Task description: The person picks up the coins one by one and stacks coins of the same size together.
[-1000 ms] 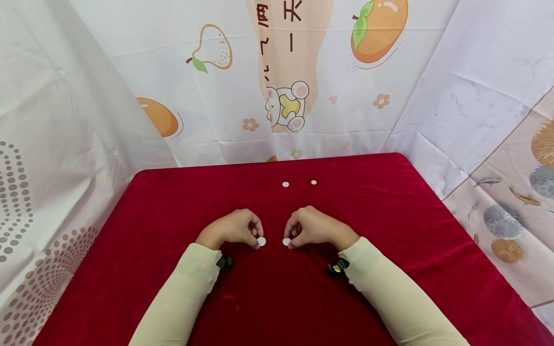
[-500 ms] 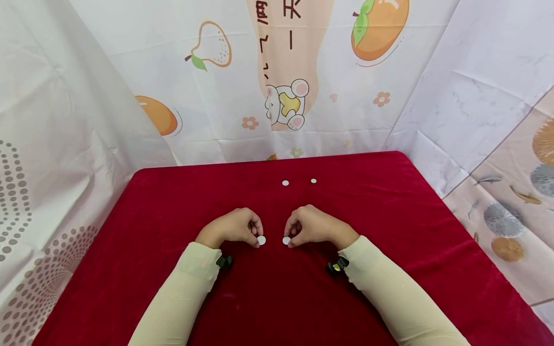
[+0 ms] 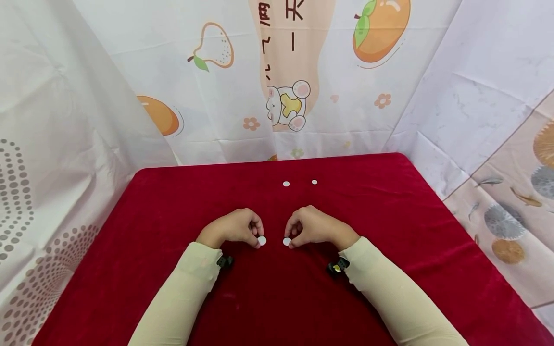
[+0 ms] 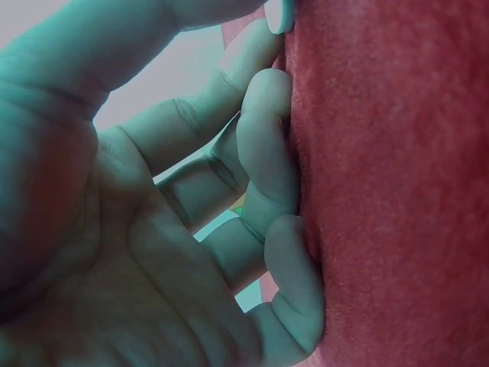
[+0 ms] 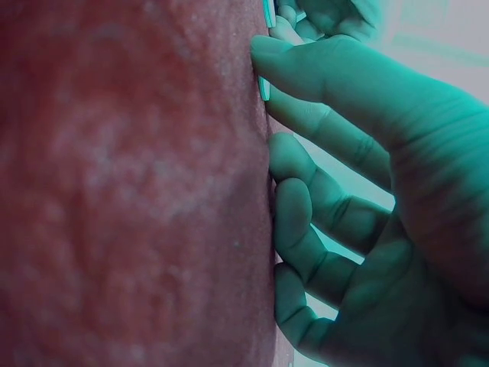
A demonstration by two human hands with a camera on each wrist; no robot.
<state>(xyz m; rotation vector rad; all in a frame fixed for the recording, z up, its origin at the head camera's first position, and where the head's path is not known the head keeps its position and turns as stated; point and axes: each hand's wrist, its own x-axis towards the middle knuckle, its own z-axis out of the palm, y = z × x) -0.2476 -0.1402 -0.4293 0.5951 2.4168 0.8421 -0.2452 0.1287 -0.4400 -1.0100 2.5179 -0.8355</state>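
Note:
My left hand [image 3: 237, 226] pinches a small white disc [image 3: 261, 240] by its edge between thumb and forefinger, at the cloth. Facing it, my right hand [image 3: 318, 226] pinches a second white disc [image 3: 287, 241] the same way; a short gap of red cloth lies between the two. In the left wrist view the disc [image 4: 280, 14] shows at the top edge, and the other fingers curl against the cloth. The right wrist view has its disc [image 5: 264, 88] partly hidden behind the thumb.
Two more white discs, one left [image 3: 286, 183] and a smaller one right [image 3: 314, 182], lie farther back on the red tablecloth [image 3: 195, 187]. A printed curtain [image 3: 229, 110] hangs behind the table, with more sheets at both sides.

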